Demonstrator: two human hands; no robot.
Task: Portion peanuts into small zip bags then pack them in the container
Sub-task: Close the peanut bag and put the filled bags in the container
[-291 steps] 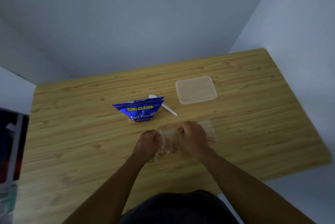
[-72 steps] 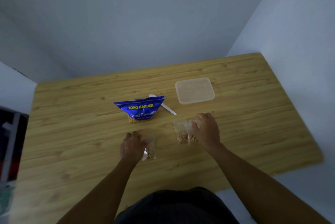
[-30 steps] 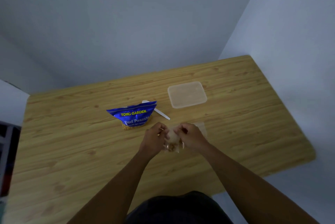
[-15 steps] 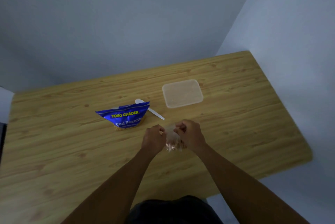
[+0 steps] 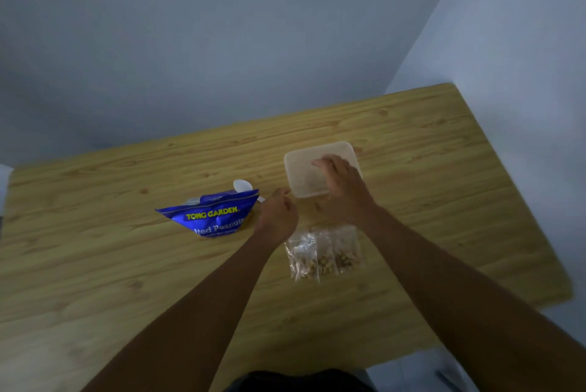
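Small clear zip bags of peanuts (image 5: 323, 252) lie side by side on the wooden table (image 5: 95, 265), just below both hands. My right hand (image 5: 342, 185) rests with fingers spread on the lid of the translucent plastic container (image 5: 301, 169) at the table's middle. My left hand (image 5: 279, 214) hovers loosely curled beside the container's near left corner and holds nothing. A blue peanut packet (image 5: 215, 217) stands to the left of my left hand.
A white plastic spoon (image 5: 242, 185) lies behind the blue packet, its handle partly hidden by my left hand. Grey walls close the table's far side and right side. The table's near right edge drops to the floor.
Both hands have let go of the zip bag they held together; it now lies with the other bags. My right hand has moved forward onto the container, and my left hand has moved toward it.
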